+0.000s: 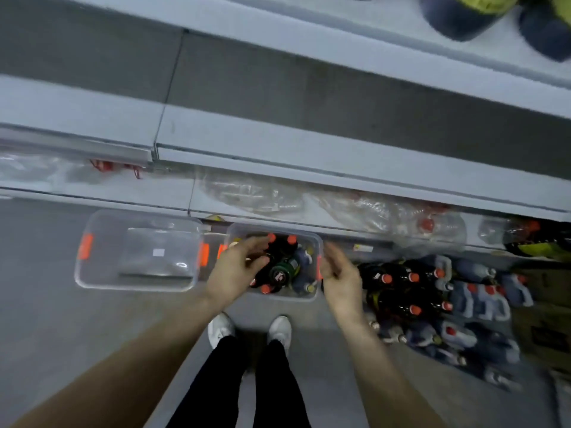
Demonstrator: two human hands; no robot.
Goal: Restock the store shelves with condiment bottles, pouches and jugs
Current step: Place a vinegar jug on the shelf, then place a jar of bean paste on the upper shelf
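Condiment bottles point(282, 273) in bin point(278, 229), left hand point(238, 268) loose above, right hand point(340, 271) loose beside its rim

Retail shop aisle: tiered grey display shelves point(340, 149), bottled stock point(411, 291) massed on the floor point(77, 319), plastic restocking bins point(139, 251).

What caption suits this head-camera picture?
Left hand reaches among bottles in a clear bin on the floor, right hand beside it, below shelves.

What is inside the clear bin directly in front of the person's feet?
Dark bottles with red caps and bluish containers along its right side. The left hand covers part of the bin; what lies beneath cannot be seen.
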